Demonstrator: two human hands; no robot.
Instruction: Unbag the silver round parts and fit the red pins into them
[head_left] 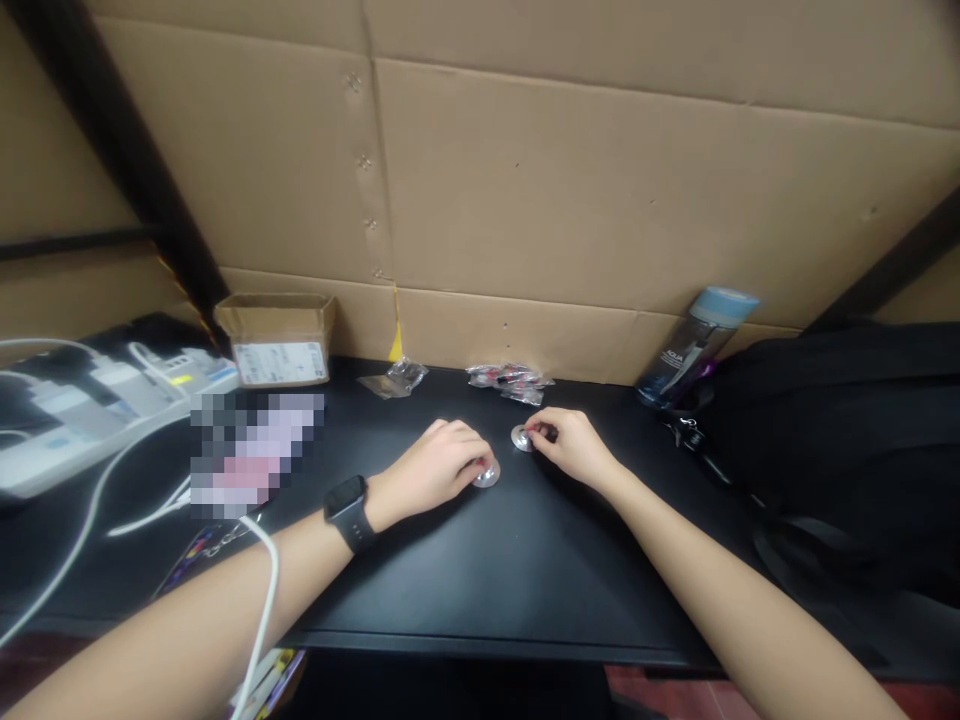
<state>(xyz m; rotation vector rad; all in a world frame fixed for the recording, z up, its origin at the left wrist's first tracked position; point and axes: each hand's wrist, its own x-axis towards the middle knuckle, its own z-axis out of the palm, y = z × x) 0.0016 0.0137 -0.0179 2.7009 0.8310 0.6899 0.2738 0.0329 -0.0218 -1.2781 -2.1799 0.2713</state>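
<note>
My left hand [448, 462], with a black watch on its wrist, is closed on a small shiny silver disc [488, 474] low over the black table [480, 590]. Its fingers cover the disc's left part. To the right and slightly farther back, my right hand [571, 444] pinches a second silver disc [520, 438] at its right side between thumb and fingertips. A short gap separates the two discs. Behind them lie several small clear packets with red bits [510, 378], and left of those some crumpled clear wrappers [397, 378].
A small open cardboard box [279, 340] stands at the back left, near a white power strip [90, 430] with cables. At right are a bottle with a blue lid [697, 345] and a black bag [847, 450]. A cardboard wall [525, 200] closes off the back.
</note>
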